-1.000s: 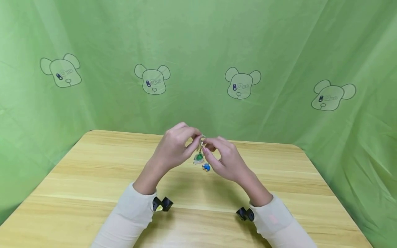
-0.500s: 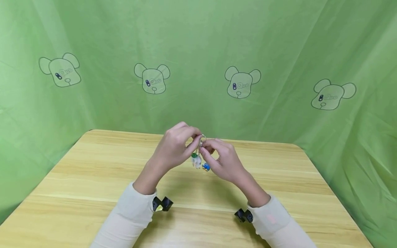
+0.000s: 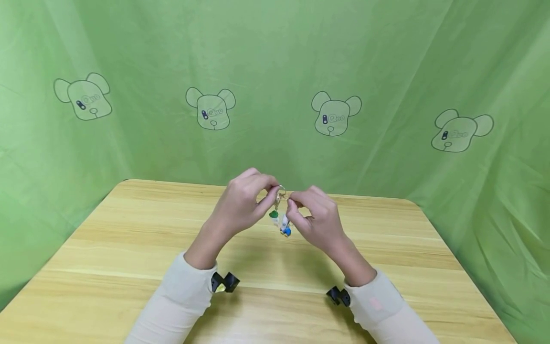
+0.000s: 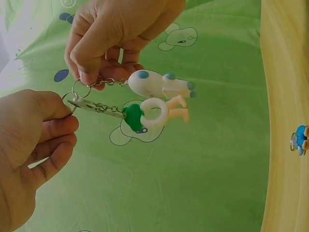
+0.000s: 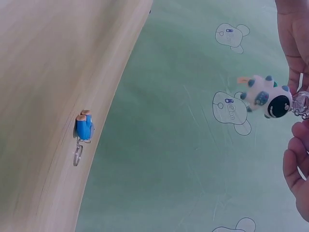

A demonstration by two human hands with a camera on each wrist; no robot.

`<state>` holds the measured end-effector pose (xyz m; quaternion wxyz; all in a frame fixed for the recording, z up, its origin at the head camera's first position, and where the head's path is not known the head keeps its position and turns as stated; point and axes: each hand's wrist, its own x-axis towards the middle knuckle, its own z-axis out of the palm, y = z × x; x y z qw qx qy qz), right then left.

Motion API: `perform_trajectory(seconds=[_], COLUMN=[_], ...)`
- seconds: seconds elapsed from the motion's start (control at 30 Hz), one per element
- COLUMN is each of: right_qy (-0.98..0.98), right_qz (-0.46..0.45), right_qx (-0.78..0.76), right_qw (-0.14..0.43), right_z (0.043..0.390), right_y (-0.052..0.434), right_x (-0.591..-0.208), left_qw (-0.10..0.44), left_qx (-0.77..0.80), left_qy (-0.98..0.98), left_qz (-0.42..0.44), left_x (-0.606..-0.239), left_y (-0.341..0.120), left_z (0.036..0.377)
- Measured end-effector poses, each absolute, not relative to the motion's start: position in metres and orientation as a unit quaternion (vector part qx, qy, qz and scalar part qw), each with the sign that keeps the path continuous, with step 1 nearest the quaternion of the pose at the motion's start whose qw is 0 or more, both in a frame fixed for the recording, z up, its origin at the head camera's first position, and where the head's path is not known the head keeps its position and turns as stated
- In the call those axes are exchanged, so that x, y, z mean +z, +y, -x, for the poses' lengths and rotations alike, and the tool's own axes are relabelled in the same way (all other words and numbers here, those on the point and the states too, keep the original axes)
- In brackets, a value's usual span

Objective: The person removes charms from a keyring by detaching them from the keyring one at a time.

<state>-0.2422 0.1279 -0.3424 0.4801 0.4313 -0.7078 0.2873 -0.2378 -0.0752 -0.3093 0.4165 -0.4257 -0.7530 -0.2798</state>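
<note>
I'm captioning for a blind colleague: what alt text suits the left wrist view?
The left hand holds up a green-topped keychain figure, the right hand a blue-patched white one, before a green curtain. A blue figure is on the wooden table at the right edge.

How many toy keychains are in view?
3: a green-topped keychain hanging from the left hand, a white keychain from the right hand, a blue keychain on the table.
</note>
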Motion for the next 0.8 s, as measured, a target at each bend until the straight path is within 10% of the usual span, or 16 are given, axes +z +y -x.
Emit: perform_trajectory(seconds=[0.8], right_qy=[-0.699], right_qz=[-0.421], right_qx=[0.297], right_qw=[0.495], right_z=[0.234], right_y=[0.133], right_x=[-0.331], left_qw=[0.356], left_qx=[-0.295], left_qy=[-0.765], left_qz=[0.447], left_x=[-0.312], left_y=[-0.069], left_z=[0.238])
